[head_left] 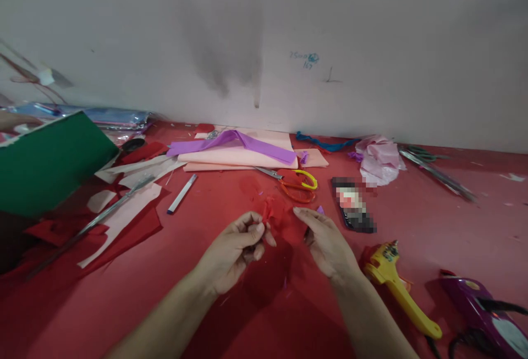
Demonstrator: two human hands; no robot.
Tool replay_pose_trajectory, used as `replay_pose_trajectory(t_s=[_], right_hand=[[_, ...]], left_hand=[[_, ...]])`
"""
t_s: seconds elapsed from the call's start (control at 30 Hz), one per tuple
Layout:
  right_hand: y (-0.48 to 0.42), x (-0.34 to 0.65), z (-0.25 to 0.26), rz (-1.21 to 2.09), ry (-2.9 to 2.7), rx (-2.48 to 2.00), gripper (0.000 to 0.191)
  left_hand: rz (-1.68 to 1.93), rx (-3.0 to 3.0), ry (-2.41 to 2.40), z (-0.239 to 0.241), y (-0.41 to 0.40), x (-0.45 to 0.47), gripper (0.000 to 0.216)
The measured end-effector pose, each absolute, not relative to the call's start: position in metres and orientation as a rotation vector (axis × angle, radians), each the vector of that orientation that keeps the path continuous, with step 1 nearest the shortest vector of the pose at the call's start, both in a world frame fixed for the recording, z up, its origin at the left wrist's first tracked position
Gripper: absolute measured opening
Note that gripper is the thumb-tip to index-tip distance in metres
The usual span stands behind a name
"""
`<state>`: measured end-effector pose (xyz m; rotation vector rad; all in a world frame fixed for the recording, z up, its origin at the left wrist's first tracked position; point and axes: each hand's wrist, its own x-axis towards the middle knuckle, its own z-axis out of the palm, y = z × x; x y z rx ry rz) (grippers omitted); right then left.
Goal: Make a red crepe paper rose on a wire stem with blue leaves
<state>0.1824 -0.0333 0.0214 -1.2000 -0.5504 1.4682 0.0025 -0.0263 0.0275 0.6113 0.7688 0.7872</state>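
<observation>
Pinched between the thumb and fingers of my left hand is a small crumpled piece of red crepe paper. It blends with the red tabletop, so its outline is hard to make out. My right hand is just right of the paper, its fingers half curled and pointing at it, with nothing visible in them. Beyond my hands lie scissors with one yellow and one orange handle loop. A scrap of purple paper sits by my right fingertips.
Purple and peach paper lie at the back. Left are a pen, paper scraps and a green board. Right are a phone, pink crumpled paper, a yellow glue gun and a purple device.
</observation>
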Motion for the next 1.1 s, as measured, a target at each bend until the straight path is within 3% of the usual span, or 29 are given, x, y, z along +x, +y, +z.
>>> replay_pose_trajectory(t_s=[0.47,0.67,0.87,1.1], right_hand=[[-0.038,0.178,0.025,1.411,-0.378,-1.205,0.02],[-0.037,0.176,0.02,1.332,-0.381,-1.223,0.02],[-0.039,0.17,0.02,1.364,-0.462,-1.223,0.02],[-0.039,0.168,0.019,1.334,-0.519,-1.225,0.021]], left_hand=[[0.846,0.413,0.878,0.02,-0.02,0.004,0.014],[0.87,0.392,0.825,0.02,-0.019,0.004,0.026],[0.837,0.39,0.83,0.019,-0.019,0.005,0.014],[0.787,0.412,0.825,0.017,-0.022,0.006,0.018]])
